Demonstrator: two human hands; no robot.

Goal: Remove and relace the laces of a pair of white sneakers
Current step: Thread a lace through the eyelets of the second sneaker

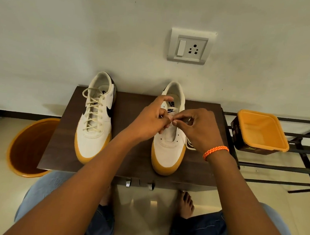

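Two white sneakers with tan soles stand on a dark wooden table. The left sneaker is fully laced with a cream lace. The right sneaker has empty eyelets in its lower rows. A cream lace lies bunched beside its right edge, partly hidden under my wrist. My left hand and my right hand meet above the right sneaker's tongue, fingertips pinched together on a small piece of lace end. An orange braided band sits on my right wrist.
An orange round bin stands on the floor left of the table. A yellow square tub rests on a black metal rack at the right. The wall with a switch socket is right behind the table. My bare feet are under the table.
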